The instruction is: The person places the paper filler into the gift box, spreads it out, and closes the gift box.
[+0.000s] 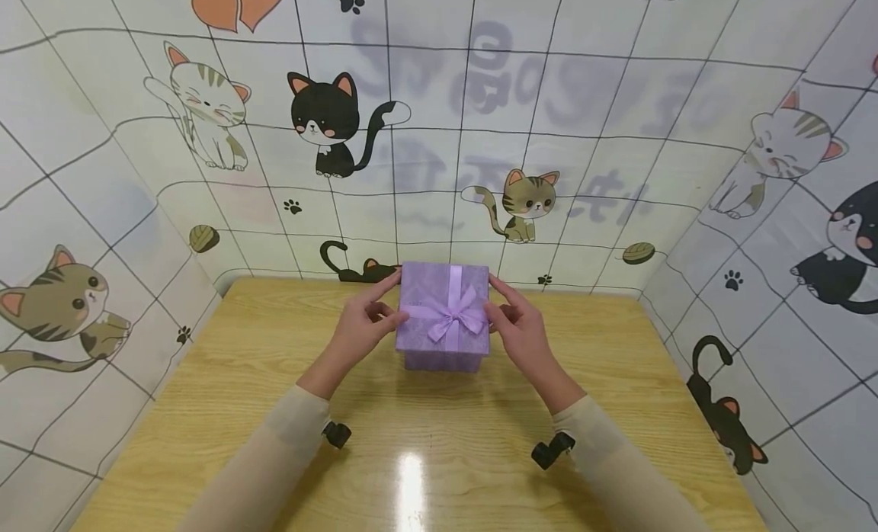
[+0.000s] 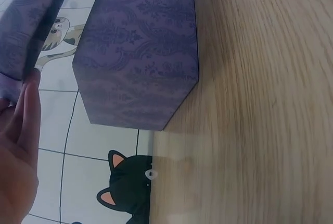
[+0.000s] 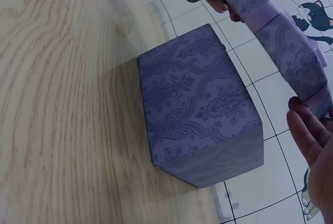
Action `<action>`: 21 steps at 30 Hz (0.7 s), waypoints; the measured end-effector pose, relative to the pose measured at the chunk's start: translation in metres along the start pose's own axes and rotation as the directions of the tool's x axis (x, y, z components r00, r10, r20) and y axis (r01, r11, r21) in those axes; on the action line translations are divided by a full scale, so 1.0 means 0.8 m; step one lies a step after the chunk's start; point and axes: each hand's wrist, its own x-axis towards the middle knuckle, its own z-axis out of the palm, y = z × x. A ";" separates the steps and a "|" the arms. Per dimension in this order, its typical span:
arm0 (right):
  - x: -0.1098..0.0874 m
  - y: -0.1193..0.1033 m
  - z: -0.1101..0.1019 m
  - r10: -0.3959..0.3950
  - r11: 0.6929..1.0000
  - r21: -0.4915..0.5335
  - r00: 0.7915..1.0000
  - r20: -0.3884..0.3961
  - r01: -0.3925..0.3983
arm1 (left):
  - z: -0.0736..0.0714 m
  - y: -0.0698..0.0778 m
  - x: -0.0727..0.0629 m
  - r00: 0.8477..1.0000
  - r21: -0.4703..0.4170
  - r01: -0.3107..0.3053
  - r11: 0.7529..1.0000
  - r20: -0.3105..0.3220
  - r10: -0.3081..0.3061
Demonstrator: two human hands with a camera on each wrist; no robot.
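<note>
A purple patterned gift box (image 1: 442,362) stands on the table, its plain sides showing in the left wrist view (image 2: 140,36) and right wrist view (image 3: 197,99). Above it, apart from the box, is its lid (image 1: 420,288), tied with a lilac ribbon bow (image 1: 456,315). My left hand (image 1: 360,324) pinches the lid's left side between thumb and fingers. On the opposite side, my right hand (image 1: 523,328) pinches the lid in the same way. Both wrist views show a gap between lid and box. The inside of the box is hidden.
The light wooden table (image 1: 309,440) extends toward me and to both sides. Close behind the box rises a wall covering (image 1: 425,158) with a grid and cartoon cats. More of this covering stands at left and right.
</note>
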 end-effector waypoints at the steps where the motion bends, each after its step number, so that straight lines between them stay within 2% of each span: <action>1: 0.000 -0.001 -0.002 0.005 1.000 -0.009 1.000 0.024 -0.004 | -0.002 -0.001 0.000 1.000 -0.002 0.001 1.000 0.028 -0.001; 5: 0.001 -0.006 -0.013 0.007 1.000 -0.011 0.987 0.158 -0.005 | -0.011 -0.003 -0.001 0.991 0.005 -0.002 1.000 0.134 0.001; 10: 0.003 -0.008 -0.024 -0.022 1.000 0.019 0.947 0.320 0.017 | -0.015 0.001 0.000 0.966 0.063 -0.041 0.997 0.257 0.024; 15: 0.002 -0.007 -0.027 -0.010 1.000 -0.003 0.910 0.415 0.012 | -0.011 0.005 0.001 0.961 0.161 -0.051 0.986 0.278 0.004; 21: 0.001 -0.005 -0.024 0.008 0.999 -0.042 0.908 0.420 0.010 | -0.007 -0.002 -0.001 0.963 0.248 -0.065 0.967 0.269 -0.004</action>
